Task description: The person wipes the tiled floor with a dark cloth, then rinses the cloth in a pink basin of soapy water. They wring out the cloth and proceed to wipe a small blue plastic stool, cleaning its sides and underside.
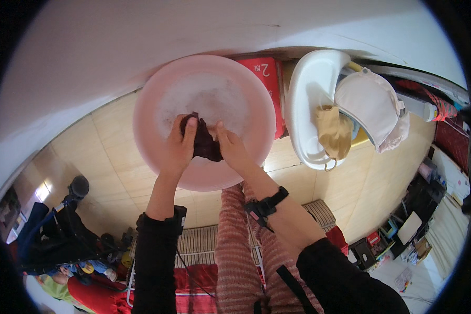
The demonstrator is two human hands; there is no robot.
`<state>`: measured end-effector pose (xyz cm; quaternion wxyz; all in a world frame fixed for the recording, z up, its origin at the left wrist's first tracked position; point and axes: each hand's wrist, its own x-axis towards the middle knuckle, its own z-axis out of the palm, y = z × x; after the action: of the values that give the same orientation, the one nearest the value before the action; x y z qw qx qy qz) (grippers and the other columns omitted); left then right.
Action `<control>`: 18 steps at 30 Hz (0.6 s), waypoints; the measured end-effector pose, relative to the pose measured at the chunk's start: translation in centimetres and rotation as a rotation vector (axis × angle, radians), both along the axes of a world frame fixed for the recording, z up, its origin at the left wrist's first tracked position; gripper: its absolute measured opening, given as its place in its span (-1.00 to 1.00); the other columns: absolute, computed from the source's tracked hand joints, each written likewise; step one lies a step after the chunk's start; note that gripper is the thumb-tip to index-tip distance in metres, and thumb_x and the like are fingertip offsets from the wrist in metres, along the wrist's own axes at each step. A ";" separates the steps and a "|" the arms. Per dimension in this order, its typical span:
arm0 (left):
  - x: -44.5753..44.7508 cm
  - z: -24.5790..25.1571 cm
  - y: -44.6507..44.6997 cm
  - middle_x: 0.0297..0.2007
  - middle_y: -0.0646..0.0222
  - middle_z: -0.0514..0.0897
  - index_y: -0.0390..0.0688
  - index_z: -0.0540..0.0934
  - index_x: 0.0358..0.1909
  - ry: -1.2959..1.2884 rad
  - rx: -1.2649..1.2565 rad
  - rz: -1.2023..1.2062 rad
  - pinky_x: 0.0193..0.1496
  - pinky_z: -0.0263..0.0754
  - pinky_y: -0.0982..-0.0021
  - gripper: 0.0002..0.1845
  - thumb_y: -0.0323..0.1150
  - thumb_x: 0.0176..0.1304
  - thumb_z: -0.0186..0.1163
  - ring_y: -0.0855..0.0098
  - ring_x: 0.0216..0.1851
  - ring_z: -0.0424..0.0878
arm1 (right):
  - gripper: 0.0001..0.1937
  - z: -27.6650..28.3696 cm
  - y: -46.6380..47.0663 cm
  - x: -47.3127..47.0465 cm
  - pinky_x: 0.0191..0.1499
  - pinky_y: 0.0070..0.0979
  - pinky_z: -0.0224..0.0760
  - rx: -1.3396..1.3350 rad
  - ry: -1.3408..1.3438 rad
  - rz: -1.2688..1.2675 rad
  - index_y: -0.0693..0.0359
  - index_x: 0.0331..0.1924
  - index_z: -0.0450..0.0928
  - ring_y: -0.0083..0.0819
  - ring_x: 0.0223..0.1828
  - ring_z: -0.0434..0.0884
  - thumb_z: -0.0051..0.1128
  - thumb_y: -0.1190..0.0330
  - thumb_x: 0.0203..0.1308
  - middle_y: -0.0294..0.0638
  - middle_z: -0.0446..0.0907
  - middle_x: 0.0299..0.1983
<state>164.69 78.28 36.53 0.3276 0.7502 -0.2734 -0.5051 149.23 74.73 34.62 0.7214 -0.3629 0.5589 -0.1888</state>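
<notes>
A dark, wet-looking cloth (207, 145) is bunched between both hands above a round pink basin (146, 114). White suds (219, 92) cover the water in the basin. My left hand (180, 143) grips the cloth's left side, its thumb on top and its fingers mostly hidden. On the cloth's right edge, my right hand (234, 149) holds on with the thumb raised and the other fingers tucked from sight. What kind of garment the cloth is cannot be made out.
Behind the basin's right side lies a red box (259, 72) with writing. Farther right stands a white plastic tray (300, 98) bearing a tan cloth item (333, 131) and a pale fabric piece (367, 100). A wall (141, 39) rises behind. A dark stroller (59, 235) stands left.
</notes>
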 end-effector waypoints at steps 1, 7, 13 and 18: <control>0.1 0.3 -0.1 -0.07 0.19 0.69 -0.16 0.50 0.16 -0.064 -0.008 -0.112 0.11 0.50 0.28 -0.49 0.09 0.54 0.00 0.26 -0.03 0.65 | -0.57 -0.5 0.2 -0.6 -0.08 -0.30 0.48 -0.028 -0.013 0.099 0.33 -0.09 0.65 -0.17 -0.22 0.66 0.15 0.04 0.42 -0.04 0.66 -0.32; 1.0 0.7 0.9 0.08 -0.05 0.62 -0.03 0.33 0.38 -0.036 0.093 -0.197 0.23 0.46 0.18 -0.31 -0.10 0.29 0.36 0.05 0.14 0.61 | -0.56 -1.3 1.6 -2.1 0.06 -0.51 0.38 -0.185 0.062 0.036 0.38 -0.05 0.64 -0.43 -0.15 0.56 0.17 0.06 0.43 -0.18 0.64 -0.24; 4.6 0.0 3.2 0.24 -0.09 0.48 -0.02 0.34 0.41 -0.247 0.265 -0.427 0.31 0.44 0.13 -0.13 -0.27 0.03 0.51 -0.04 0.24 0.50 | -0.62 -1.1 -1.8 -5.1 0.12 -0.50 0.37 0.040 0.124 -0.070 0.39 0.06 0.51 -0.48 -0.01 0.51 0.19 0.21 0.44 -0.24 0.56 -0.10; 3.0 -2.8 4.6 0.38 -0.08 0.27 0.03 0.36 0.42 -0.630 0.177 -0.540 0.36 0.35 -0.03 -0.17 -0.25 0.07 0.49 -0.17 0.34 0.33 | -0.17 -2.7 -0.2 -2.8 0.25 -0.16 0.37 -0.429 0.683 0.367 0.33 0.47 0.03 0.11 0.20 0.47 0.32 0.22 0.27 0.22 0.34 0.22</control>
<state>167.64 82.88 33.73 0.0183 0.7946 -0.5024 -0.3405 146.48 74.56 31.90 0.4252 -0.6390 0.6399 -0.0385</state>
